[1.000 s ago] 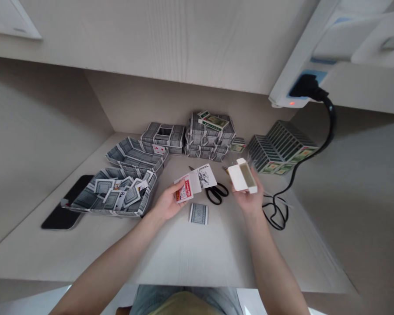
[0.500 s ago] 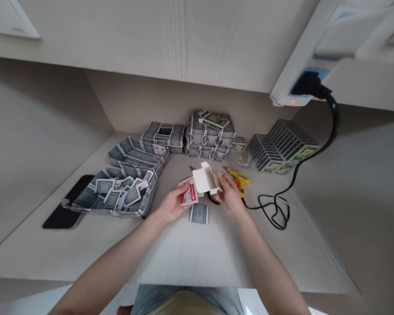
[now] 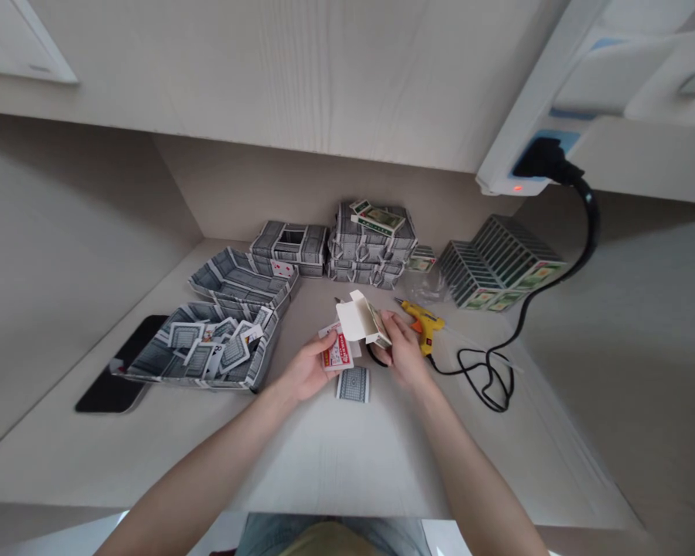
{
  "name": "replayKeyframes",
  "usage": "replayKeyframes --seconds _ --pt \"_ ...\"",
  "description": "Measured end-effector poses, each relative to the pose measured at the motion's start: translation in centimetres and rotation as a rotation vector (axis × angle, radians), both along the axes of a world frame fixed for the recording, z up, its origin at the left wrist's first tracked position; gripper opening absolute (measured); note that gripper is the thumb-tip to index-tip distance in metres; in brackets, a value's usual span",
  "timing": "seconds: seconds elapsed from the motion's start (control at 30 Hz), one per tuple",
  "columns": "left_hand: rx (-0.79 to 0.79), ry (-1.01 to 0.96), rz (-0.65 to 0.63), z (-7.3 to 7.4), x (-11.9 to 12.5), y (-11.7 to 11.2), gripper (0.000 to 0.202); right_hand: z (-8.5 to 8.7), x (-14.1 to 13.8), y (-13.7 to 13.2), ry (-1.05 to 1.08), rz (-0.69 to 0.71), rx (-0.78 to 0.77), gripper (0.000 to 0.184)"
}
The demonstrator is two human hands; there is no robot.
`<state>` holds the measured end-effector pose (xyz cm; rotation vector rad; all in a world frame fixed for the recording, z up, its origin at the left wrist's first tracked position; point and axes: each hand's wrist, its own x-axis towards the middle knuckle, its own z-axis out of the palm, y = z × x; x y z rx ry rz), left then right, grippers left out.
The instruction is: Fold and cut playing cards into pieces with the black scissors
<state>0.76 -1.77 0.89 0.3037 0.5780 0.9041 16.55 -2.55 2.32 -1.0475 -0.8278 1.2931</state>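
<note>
One left hand [image 3: 306, 369] and one right hand [image 3: 404, 349], close together over a pale desk [image 3: 347, 467].
The left grips red-and-white cards [image 3: 340, 355]; the right grasps an open box [image 3: 357, 318], just beside them. Nearby lie a patterned card [image 3: 353, 385] and a yellow glue gun [image 3: 428, 324].

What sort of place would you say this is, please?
Probably a desk nook used for papercraft: a yellow plastic glue gun lies on the pale desktop, stacked grey card-patterned boxes stand behind, and the left hand holds a red-and-white printed card.
</note>
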Motion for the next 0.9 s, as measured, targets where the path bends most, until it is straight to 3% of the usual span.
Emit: replayKeyframes --seconds 0.2,0.3,0.5,0.73,0.9 --pt "0.030 0.045 -0.035 -0.3 0.3 -0.2 0.022 -0.4 0.0 0.2 0.026 -0.013 -0.027 0.025" --pt "0.045 0.087 0.016 -0.5 0.3 0.0 0.022 -0.2 0.1 0.2 0.075 -0.015 -0.001 0.023" --pt "0.140 0.143 0.072 -0.4 0.0 0.6 0.037 1.4 1.2 1.3 0.228 -0.039 0.132 0.035" --pt "0.090 0.200 0.078 0.2 0.1 0.6 0.030 6.5 3.1 8.8 0.170 -0.188 0.333 0.051" --pt "0.079 0.215 0.085 0.9 -0.1 0.6 0.021 8.4 3.0 13.4 -0.197 -0.292 0.292 0.075"
